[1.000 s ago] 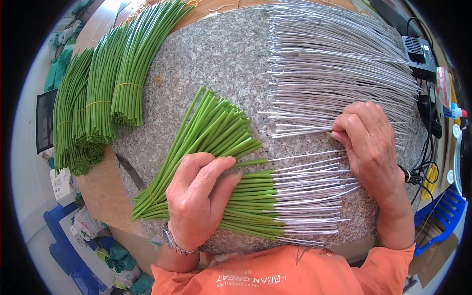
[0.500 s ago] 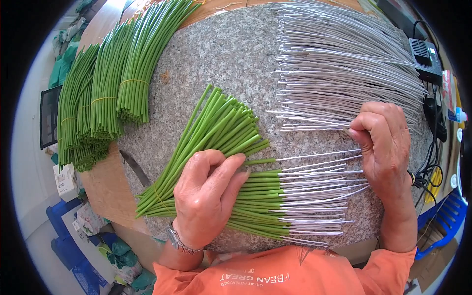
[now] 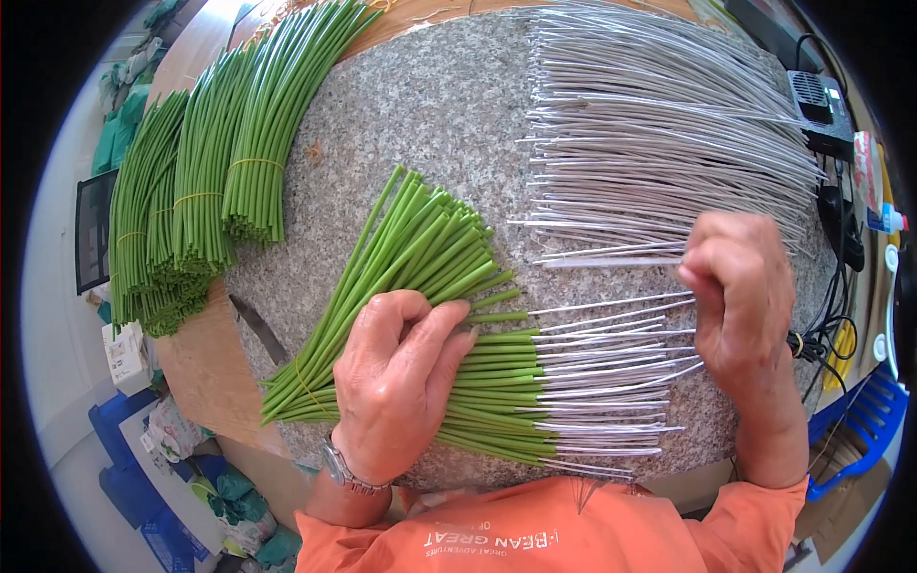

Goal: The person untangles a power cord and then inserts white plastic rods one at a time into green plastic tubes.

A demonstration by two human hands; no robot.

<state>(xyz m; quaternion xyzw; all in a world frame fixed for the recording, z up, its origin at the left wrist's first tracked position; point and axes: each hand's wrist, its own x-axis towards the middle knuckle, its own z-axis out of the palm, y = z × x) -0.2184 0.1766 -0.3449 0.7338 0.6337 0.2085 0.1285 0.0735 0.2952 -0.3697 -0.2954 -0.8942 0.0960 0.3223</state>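
My left hand (image 3: 396, 382), wearing a wristwatch, is closed over a fanned bundle of thin green plastic tubes (image 3: 406, 258) tied with a yellow band at its left end. Its thumb and fingertips pinch at the tubes' near middle. Pale metal wires (image 3: 602, 382) stick out of the right ends of the lower tubes. My right hand (image 3: 740, 296) pinches one thin wire (image 3: 611, 263), blurred by motion, at the near edge of a wide pile of similar wires (image 3: 659, 143). The held wire's left tip points toward the upper tubes.
Several banded bundles of green tubes (image 3: 258, 124) lie at the far left. A dark blade (image 3: 256, 327) rests left of my bundle on the speckled stone slab (image 3: 411, 105). Along the right edge stand a black device (image 3: 821, 110) and tangled cables (image 3: 836, 339).
My right hand has drawn slightly nearer to me with a wire, which now lies a little apart from the pile. The left hand keeps its hold. The whole view has shifted slightly.
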